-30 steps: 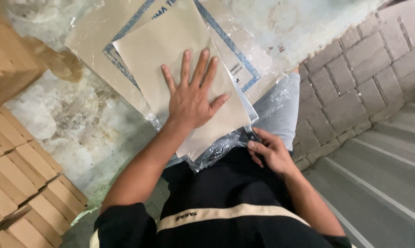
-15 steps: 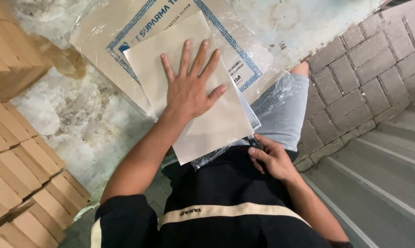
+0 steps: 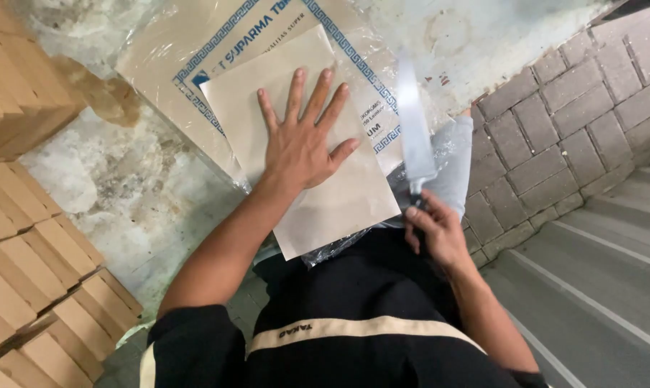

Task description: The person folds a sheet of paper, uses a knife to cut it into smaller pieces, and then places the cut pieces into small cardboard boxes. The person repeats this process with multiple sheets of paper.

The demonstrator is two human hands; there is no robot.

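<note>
Hands first: the left hand (image 3: pixel 305 140) lies flat with fingers spread wide, palm pressed down on a plain beige sheet of paper (image 3: pixel 317 201) that rests at a slant on top of a clear plastic-wrapped pack of paper (image 3: pixel 188 57) with a blue patterned border. Its forearm runs down and to the left toward a black sleeve. The right hand (image 3: pixel 436 233) is curled tight around the handle of a knife (image 3: pixel 415 136), whose long pale blade points up and away from the body, blurred, standing just beside the right edge of the beige sheet and over the wrapped pack. Whether the blade touches the plastic cannot be told. The pack lies across the person's lap, one grey trouser leg (image 3: pixel 450 169) showing under its right side, with crumpled clear wrap hanging at the sheet's lower corner. Below is the black shirt (image 3: pixel 353 309) with a cream band across the chest. At the left stand stacks of tan cardboard boxes (image 3: pixel 30 244) on a rough, stained concrete floor (image 3: pixel 131 187). At the right is grey block paving (image 3: pixel 576 93), with smooth grey steps (image 3: pixel 598 287) beneath it
</note>
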